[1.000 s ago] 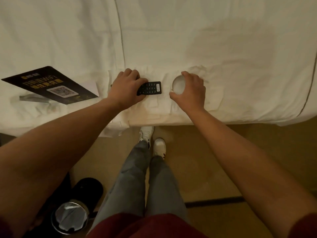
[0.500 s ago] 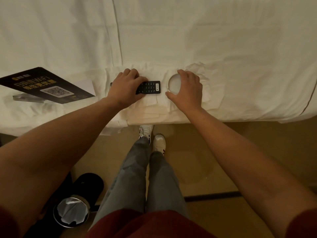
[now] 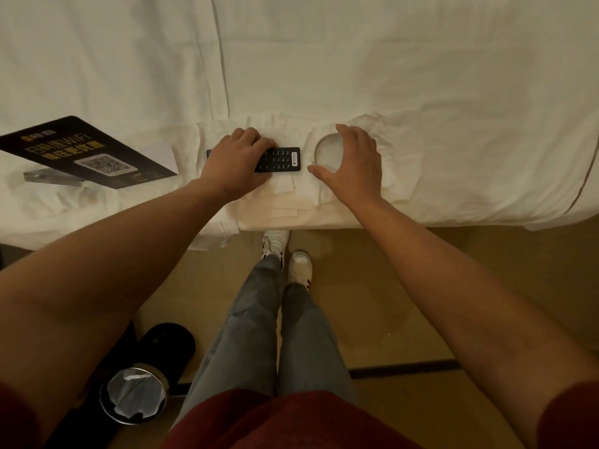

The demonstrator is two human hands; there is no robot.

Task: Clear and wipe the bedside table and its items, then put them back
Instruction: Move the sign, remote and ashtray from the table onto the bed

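1. Left hand (image 3: pixel 235 165): fingers curled over the flat black rectangular remote control with rows of small keys (image 3: pixel 279 159), gripping its left half; keypad end protrudes to the right of the knuckles.
2. Right hand (image 3: pixel 351 163): fingers spread and relaxed, arched around the right side of the round translucent white disc-shaped dish (image 3: pixel 328 152), thumb at its near edge. Contact with the rim: cannot tell.
3. Both items lie on the folded white cloth (image 3: pixel 285 202), which lies on the white bedsheet (image 3: pixel 389 76), between the hands and the near bed edge. Bedside table: not in view.
4. Probable step: lifting the two cleaned items for return. Judgement only.
5. Close the right fingers on opposite points of the dish rim before lifting. Smooth rim, likely slippery; pinch firmly, keep level.
6. Lift the remote straight up, flat, without dragging the cloth. Avoid pressing keys under the palm.
7. Raise both items clear of the cloth folds before turning away; a loose fold behind the right hand could catch on the dish.
8. Far left of the left hand: black rectangular printed card with a QR code on a clear acrylic stand (image 3: pixel 84 153), lying tilted on the sheet. Leave for a later trip.
9. Below the left forearm, on the floor: round black waste bin with a clear liner (image 3: pixel 137 395). Step around when turning.
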